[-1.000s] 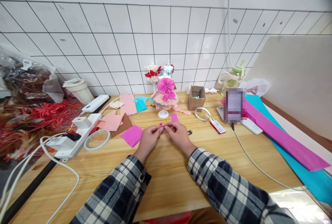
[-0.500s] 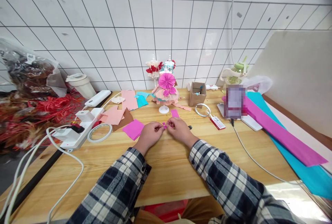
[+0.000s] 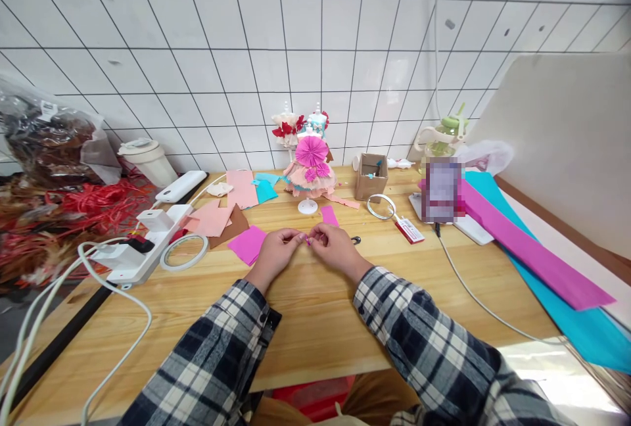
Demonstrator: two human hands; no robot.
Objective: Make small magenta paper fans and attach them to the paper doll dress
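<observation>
Between the fingertips of both hands is a small piece of magenta paper, mostly covered by the fingers. My left hand pinches it from the left, and my right hand pinches it from the right. Left of my left hand lie magenta paper squares. A narrow magenta strip rests just beyond my right hand. Past the hands, a miniature dress form wears a peach skirt and magenta pleated paper rosettes. The dark tip of a tool shows beside my right hand, its kind hidden.
On the left are a power strip with cables, a tape roll and peach paper. A small cardboard box, a ring of tape and a pixelated phone stand right. Long magenta paper lies along the right edge.
Both hands have drawn closer over the small magenta piece, so less of it shows. The whole view has shifted slightly.
</observation>
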